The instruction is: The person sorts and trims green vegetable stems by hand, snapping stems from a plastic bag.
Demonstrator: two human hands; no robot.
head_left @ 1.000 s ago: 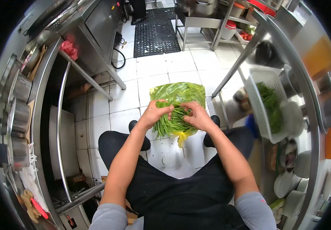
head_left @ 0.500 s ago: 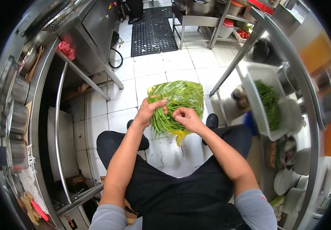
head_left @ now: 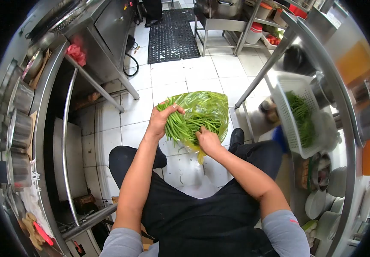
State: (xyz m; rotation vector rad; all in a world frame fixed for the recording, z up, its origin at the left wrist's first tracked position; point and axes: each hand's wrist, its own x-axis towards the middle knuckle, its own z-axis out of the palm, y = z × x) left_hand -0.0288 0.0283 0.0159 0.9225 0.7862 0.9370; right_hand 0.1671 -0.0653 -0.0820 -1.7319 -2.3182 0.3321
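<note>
A thick bundle of long green beans [head_left: 173, 127] is gripped in my left hand [head_left: 162, 118], its thumb laid across the top. More green beans [head_left: 206, 124] lie in a yellow-green plastic bag [head_left: 202, 100] spread between my knees. My right hand [head_left: 209, 142] is at the near side of the bag, fingers curled down onto the beans there; its fingertips are partly hidden among them. A twisted yellow end of the bag [head_left: 200, 157] hangs below the right hand.
To the right, a white perforated basket [head_left: 282, 100] on a shelf holds green beans. Metal pots [head_left: 20, 135] line the left counter. A black rubber mat [head_left: 172, 40] lies on the tiled floor ahead. Steel table legs [head_left: 129, 83] stand on the left; a person's dark-clothed leg [head_left: 152, 10] shows beyond.
My left hand has shifted slightly left and up with its bundle, which now fans out more. My right hand has moved down from beside the bundle onto the beans in the bag.
</note>
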